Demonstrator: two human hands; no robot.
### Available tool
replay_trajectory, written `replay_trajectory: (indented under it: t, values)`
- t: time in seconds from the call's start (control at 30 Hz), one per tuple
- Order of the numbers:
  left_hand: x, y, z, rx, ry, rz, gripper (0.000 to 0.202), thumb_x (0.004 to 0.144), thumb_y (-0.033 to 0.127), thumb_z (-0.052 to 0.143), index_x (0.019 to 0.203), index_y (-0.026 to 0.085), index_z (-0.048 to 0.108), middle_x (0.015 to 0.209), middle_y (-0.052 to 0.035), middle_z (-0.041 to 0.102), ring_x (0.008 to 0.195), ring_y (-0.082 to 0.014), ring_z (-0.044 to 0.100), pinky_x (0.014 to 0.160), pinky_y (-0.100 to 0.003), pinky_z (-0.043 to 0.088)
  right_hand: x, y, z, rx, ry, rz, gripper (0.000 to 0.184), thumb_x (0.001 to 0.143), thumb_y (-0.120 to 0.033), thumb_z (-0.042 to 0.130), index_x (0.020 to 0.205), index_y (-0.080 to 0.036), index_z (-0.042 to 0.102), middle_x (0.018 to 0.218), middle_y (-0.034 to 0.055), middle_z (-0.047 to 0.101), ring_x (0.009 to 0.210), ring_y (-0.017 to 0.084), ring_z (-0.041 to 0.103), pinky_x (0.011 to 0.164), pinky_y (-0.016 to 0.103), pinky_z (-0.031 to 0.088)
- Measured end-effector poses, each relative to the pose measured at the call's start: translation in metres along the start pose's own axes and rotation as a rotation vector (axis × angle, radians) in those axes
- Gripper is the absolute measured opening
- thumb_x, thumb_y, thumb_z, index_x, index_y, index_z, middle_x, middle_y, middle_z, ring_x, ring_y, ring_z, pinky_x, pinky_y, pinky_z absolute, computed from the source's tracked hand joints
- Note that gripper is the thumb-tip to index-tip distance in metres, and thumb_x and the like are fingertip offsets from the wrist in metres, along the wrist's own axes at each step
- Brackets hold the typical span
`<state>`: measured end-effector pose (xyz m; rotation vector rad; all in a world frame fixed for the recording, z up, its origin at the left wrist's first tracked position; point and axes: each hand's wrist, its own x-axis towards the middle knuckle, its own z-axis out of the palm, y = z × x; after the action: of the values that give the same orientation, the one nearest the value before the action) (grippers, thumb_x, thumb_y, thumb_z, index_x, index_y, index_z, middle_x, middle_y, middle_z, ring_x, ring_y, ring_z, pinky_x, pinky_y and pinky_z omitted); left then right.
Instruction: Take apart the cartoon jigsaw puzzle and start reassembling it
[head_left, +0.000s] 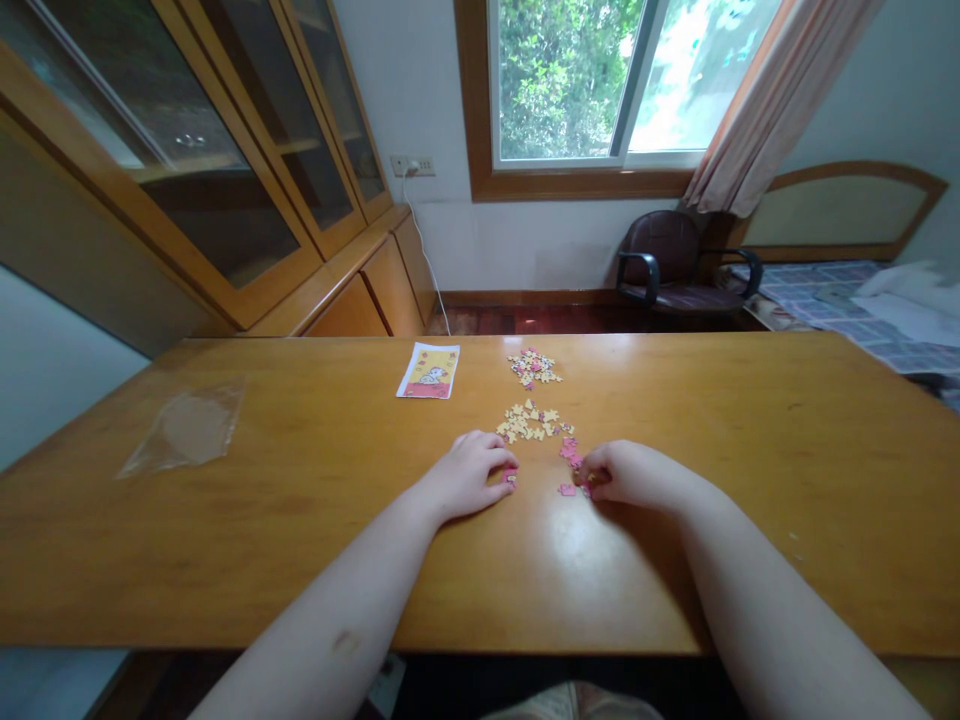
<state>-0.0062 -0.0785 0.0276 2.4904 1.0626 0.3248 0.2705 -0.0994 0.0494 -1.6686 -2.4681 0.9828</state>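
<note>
Near the worktop's [300,520] left edge lies a flat clear plastic bag [184,425], well apart from everything else. Toward the far edge, left of the middle, a small picture card [428,371] lies flat. Your left hand [469,472] rests palm down near the middle of the worktop, fingers curled, their tips touching a pink puzzle piece [510,478]; whether that grip is clamped on it you cannot tell from here. Just beyond it sits a loose yellow pile [529,421] of pieces, and a mixed pile [532,366] lies nearer the far edge. A pink cluster [570,450] lies between your hands, with a stray pink piece [567,490] just beside your right hand [626,472], whose grip is drawn together on a small piece [589,481] at the fingertips
</note>
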Motion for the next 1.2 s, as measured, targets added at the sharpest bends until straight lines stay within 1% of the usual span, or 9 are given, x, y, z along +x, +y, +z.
replay_trajectory:
  t: [0.17,0.3,0.4,0.53,0.8,0.87,1.03,1.1,1.2]
  values:
    - [0.000,-0.002,-0.002,0.025,0.012,-0.052,0.017,0.078,0.037,0.064,0.088,0.024,0.064,0.096,-0.0026,0.060,0.094,-0.0201,0.052,0.090,-0.035,0.040,0.001,0.000,0.002,-0.043,0.023,0.068,0.016,0.064,-0.019,0.059,0.075,-0.024,0.070,0.065,-0.0020,0.065,0.056,0.012,0.052,0.051,0.023,0.030]
    - [-0.001,-0.002,-0.004,0.021,0.010,-0.067,0.020,0.077,0.037,0.065,0.092,0.024,0.063,0.098,-0.0026,0.061,0.094,-0.0203,0.052,0.090,-0.035,0.040,0.001,0.000,0.002,-0.078,0.046,0.111,0.011,0.063,-0.022,0.065,0.073,-0.023,0.067,0.068,-0.0003,0.067,0.057,0.014,0.054,0.050,0.023,0.029]
    - [-0.001,-0.001,-0.006,0.018,0.012,-0.077,0.024,0.076,0.037,0.066,0.094,0.023,0.062,0.098,-0.0026,0.061,0.094,-0.0205,0.052,0.089,-0.035,0.040,0.001,0.001,0.002,-0.087,0.056,0.113,0.010,0.063,-0.023,0.066,0.073,-0.023,0.066,0.069,0.0002,0.067,0.058,0.014,0.056,0.049,0.023,0.030]
    - [-0.001,-0.001,-0.007,0.025,0.005,-0.090,0.020,0.076,0.037,0.065,0.090,0.023,0.062,0.095,-0.0029,0.061,0.093,-0.0204,0.053,0.088,-0.034,0.040,0.000,0.001,0.002,-0.091,0.056,0.125,0.010,0.063,-0.024,0.068,0.073,-0.024,0.066,0.070,0.0005,0.067,0.059,0.015,0.057,0.049,0.024,0.030]
    - [-0.001,-0.002,-0.005,0.029,0.004,-0.091,0.018,0.076,0.038,0.066,0.084,0.023,0.061,0.092,-0.0017,0.061,0.090,-0.0195,0.053,0.086,-0.034,0.040,0.001,0.009,-0.002,-0.125,0.019,0.228,0.014,0.065,-0.035,0.070,0.067,-0.022,0.065,0.065,0.0015,0.066,0.057,0.016,0.057,0.048,0.025,0.030]
    - [-0.001,-0.002,-0.005,0.028,0.007,-0.085,0.019,0.077,0.039,0.065,0.084,0.023,0.061,0.092,-0.0015,0.061,0.091,-0.0194,0.053,0.086,-0.034,0.040,0.002,0.011,-0.003,-0.140,0.075,0.222,0.016,0.070,-0.037,0.067,0.068,-0.022,0.065,0.066,0.0021,0.066,0.059,0.016,0.057,0.050,0.025,0.031]
    - [0.000,-0.004,-0.004,0.028,0.029,-0.098,0.022,0.080,0.042,0.062,0.087,0.022,0.062,0.093,-0.0033,0.062,0.090,-0.0198,0.054,0.084,-0.033,0.041,0.010,0.009,0.001,-0.201,0.363,0.130,0.016,0.084,-0.033,0.056,0.085,-0.021,0.067,0.087,0.0053,0.067,0.075,0.016,0.060,0.063,0.024,0.039]
    - [0.000,-0.003,-0.003,0.036,0.027,-0.108,0.022,0.079,0.043,0.063,0.086,0.022,0.063,0.091,-0.0032,0.063,0.090,-0.0200,0.054,0.083,-0.033,0.041,0.015,0.008,0.006,-0.217,0.401,0.106,0.020,0.088,-0.032,0.052,0.091,-0.021,0.068,0.092,0.0059,0.066,0.078,0.016,0.061,0.067,0.024,0.040]
    - [0.000,-0.001,-0.002,0.037,0.017,-0.098,0.021,0.079,0.042,0.063,0.084,0.022,0.063,0.088,-0.0027,0.064,0.088,-0.0200,0.055,0.082,-0.034,0.041,0.023,0.007,0.013,-0.231,0.385,0.087,0.022,0.090,-0.030,0.050,0.094,-0.023,0.070,0.092,0.0051,0.066,0.081,0.015,0.061,0.069,0.023,0.041]
